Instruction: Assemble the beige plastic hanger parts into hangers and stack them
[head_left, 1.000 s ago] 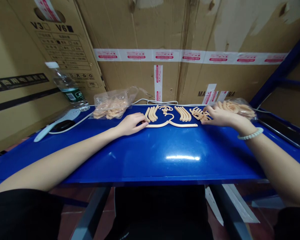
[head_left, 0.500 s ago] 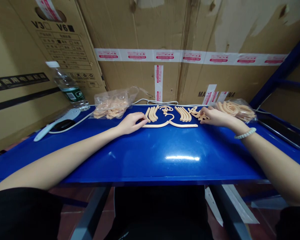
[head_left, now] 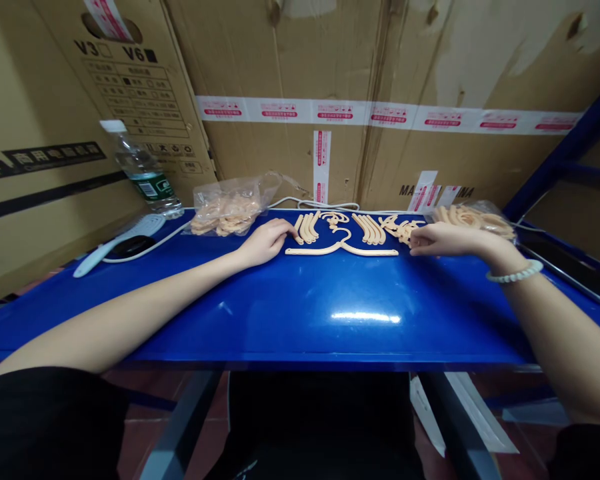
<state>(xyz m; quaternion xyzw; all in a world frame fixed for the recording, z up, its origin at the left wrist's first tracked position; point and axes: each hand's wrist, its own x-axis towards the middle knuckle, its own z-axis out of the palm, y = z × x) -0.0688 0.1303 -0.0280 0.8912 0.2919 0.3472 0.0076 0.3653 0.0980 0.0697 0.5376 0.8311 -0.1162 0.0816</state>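
Peach plastic pieces lie in a row at the far side of the blue table [head_left: 300, 300]. A long bracket-shaped piece [head_left: 343, 250] lies in front, with a set of curved strips [head_left: 309, 227] on its left, small curled bits [head_left: 333, 218] above it, more curved strips [head_left: 371, 229] to the right, and a small heap of pieces [head_left: 401, 229] further right. My left hand [head_left: 265, 241] is curled, its fingertips pinching one curved strip [head_left: 299, 237] at the left end. My right hand [head_left: 437, 240], a bead bracelet on its wrist, is closed with fingertips at the heap's edge.
Two clear bags of peach parts lie at the back, the left bag [head_left: 225, 208] and the right bag [head_left: 477, 217]. A water bottle [head_left: 143, 172], a white handled tool [head_left: 115, 240] and a white cable [head_left: 320, 203] sit at the rear left. Cardboard boxes [head_left: 380, 80] wall the back. A dark tray [head_left: 573, 263] lies at the right.
My right hand left the bag side, went onto the small heap, then drew back a little with fingers closed. My left hand shifted slightly toward the left curved strips.
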